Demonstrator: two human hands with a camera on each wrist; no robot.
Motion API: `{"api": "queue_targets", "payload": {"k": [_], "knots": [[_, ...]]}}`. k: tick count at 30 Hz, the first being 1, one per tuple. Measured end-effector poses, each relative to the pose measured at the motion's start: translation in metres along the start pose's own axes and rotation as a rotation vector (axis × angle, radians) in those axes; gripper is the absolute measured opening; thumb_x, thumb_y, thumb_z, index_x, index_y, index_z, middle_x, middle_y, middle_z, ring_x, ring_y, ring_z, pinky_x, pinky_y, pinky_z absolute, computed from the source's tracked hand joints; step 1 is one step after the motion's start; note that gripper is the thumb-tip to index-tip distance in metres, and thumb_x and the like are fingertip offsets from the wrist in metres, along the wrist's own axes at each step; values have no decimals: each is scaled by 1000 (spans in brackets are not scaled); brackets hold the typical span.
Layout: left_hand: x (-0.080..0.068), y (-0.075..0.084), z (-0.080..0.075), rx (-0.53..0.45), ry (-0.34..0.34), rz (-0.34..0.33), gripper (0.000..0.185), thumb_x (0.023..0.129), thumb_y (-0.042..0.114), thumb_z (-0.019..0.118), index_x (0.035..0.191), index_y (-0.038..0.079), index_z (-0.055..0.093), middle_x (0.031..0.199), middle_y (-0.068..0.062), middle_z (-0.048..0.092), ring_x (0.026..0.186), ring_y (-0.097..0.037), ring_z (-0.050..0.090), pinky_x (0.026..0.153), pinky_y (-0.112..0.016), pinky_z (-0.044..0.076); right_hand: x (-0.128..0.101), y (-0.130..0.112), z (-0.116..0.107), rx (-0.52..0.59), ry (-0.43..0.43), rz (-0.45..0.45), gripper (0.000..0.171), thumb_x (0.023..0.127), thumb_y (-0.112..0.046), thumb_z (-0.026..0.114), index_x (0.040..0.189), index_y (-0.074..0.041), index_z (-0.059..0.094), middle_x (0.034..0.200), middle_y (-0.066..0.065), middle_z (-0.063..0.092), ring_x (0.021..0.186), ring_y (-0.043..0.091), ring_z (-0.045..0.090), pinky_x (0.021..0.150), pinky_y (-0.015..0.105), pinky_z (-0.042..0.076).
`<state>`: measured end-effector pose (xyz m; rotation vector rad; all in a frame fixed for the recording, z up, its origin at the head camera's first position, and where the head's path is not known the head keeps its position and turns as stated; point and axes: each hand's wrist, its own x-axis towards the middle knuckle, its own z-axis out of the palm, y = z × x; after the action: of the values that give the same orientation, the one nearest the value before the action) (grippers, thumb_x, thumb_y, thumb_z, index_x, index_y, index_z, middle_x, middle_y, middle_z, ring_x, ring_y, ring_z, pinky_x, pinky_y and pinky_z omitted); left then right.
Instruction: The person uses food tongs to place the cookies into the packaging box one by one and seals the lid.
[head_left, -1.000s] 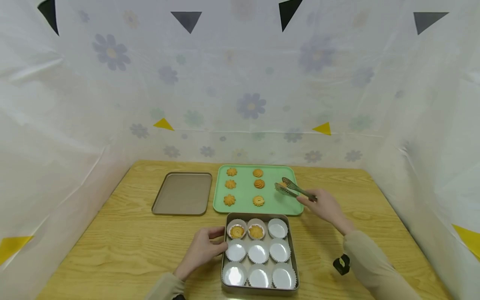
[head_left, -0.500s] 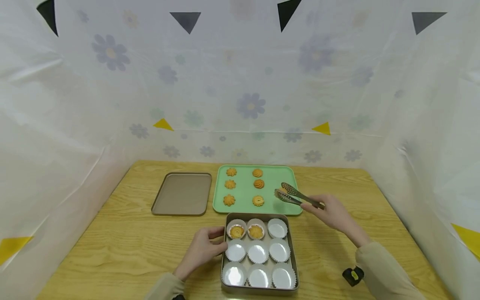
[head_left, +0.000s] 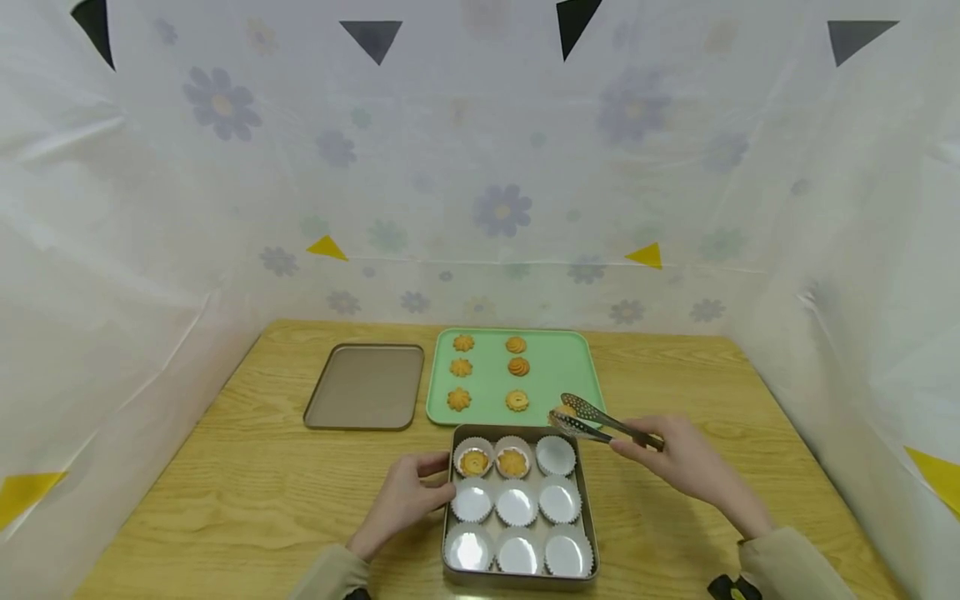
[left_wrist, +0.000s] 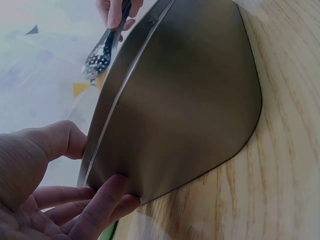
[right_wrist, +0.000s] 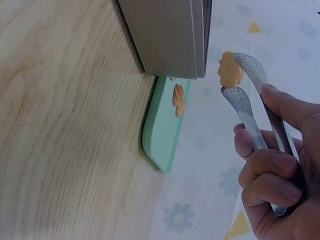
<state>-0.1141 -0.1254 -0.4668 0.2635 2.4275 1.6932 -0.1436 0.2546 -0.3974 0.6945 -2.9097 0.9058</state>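
Observation:
My right hand (head_left: pixel 678 457) grips perforated metal tongs (right_wrist: pixel 272 117). Between the tong tips a cookie (right_wrist: pixel 230 70) is pinched, held up near the far right corner of a deep square tin (head_left: pixel 538 580). My left hand (head_left: pixel 402 500) holds the tin's left wall; in the left wrist view its thumb lies at the rim and its fingers (left_wrist: pixel 102 207) rest against the outer side. White fluted cups stand in rows inside the tin. Two of them, far left and far middle, each hold a cookie (head_left: pixel 512 463); the far right cup (head_left: pixel 556 457) holds nothing.
Behind the tin lies a green tray (head_left: pixel 558 367) with two columns of cookies, among them a star-shaped cookie (head_left: pixel 459 399). A shallow brown tray (head_left: pixel 365 387) sits to its left on the wooden table (head_left: pixel 300 500). A white flowered curtain (head_left: pixel 487 167) surrounds the table.
My right hand has drawn the tongs and cookie back toward me, from over the green tray's right side to beside the tin's far right corner. The left hand and tin have stayed put.

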Motion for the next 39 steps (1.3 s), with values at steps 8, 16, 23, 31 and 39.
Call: {"api": "queue_targets", "payload": {"k": [8, 16, 23, 31, 39], "knots": [[0, 0, 0, -12, -1, 9, 57, 79, 2, 69, 129, -21, 54, 127, -41, 60, 110, -48, 68, 85, -30, 65, -11, -11, 7, -107, 14, -57, 19, 94, -35, 69, 77, -30, 61, 62, -16, 42, 55, -4, 27, 49, 15, 25], [-1, -1, 0, -27, -2, 10, 57, 79, 1, 69, 130, -22, 53, 128, -41, 59, 109, -48, 68, 85, -30, 65, -13, -30, 17, -184, -16, 23, 21, 93, -39, 69, 77, -29, 60, 60, -16, 42, 53, -2, 28, 46, 15, 26], [-1, -2, 0, -33, -2, 16, 58, 79, 2, 69, 130, -22, 53, 128, -41, 59, 109, -48, 68, 86, -31, 65, -12, -43, 22, -275, 0, 67, 34, 91, -35, 71, 67, -25, 48, 57, -13, 37, 52, 0, 29, 46, 16, 24], [0, -1, 1, -28, 1, 15, 57, 79, 2, 68, 129, -21, 54, 128, -41, 59, 109, -49, 68, 85, -30, 65, -11, -53, 26, -349, -9, 94, 32, 90, -35, 72, 69, -23, 51, 58, -11, 42, 53, 3, 36, 44, 19, 29], [0, -1, 0, -26, -2, 18, 57, 80, 2, 68, 129, -22, 53, 128, -41, 59, 110, -49, 68, 86, -30, 65, -13, -60, 31, -457, 29, 92, 28, 86, -37, 75, 100, -13, 74, 88, 1, 74, 70, 19, 67, 49, 35, 52]]}}
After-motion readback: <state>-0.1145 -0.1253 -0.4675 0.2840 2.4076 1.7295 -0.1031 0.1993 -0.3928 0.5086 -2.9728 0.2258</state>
